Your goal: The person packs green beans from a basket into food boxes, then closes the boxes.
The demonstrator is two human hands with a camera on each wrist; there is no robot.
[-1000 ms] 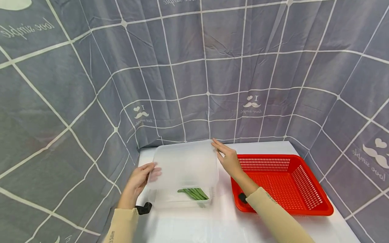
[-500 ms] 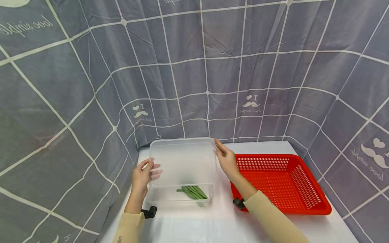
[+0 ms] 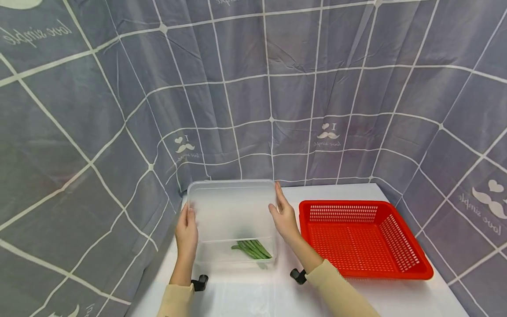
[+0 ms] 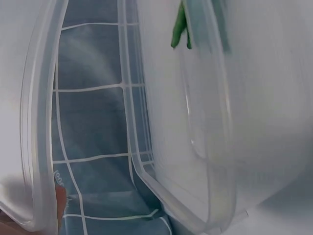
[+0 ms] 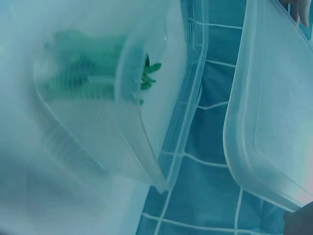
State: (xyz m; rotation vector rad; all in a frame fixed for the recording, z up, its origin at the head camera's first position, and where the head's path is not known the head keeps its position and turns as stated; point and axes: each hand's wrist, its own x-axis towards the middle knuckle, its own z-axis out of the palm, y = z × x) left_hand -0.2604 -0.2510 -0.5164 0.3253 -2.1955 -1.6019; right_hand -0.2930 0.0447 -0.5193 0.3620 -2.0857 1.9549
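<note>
A translucent plastic lid point(image 3: 231, 207) is held up at a tilt above a clear plastic food container point(image 3: 215, 263). My left hand point(image 3: 186, 231) grips the lid's left edge. On its right edge, my right hand point(image 3: 286, 222) holds it between thumb and fingers. Green beans point(image 3: 253, 249) lie in the container's right part, and the lid hides the back of the container from the head view. Both wrist views show a gap between the lid point(image 4: 27, 122) and the container's rim point(image 5: 120, 81).
To the right stands a red perforated plastic basket point(image 3: 356, 246). A white table point(image 3: 245, 293) carries everything. Grey curtains with white grid lines point(image 3: 269, 101) enclose the back and sides. Black camera mounts point(image 3: 200, 282) sit at the wrists.
The lid has shifted left and squared up over the container. My right hand has moved left with it, away from the basket, and my left hand has come up alongside the left edge.
</note>
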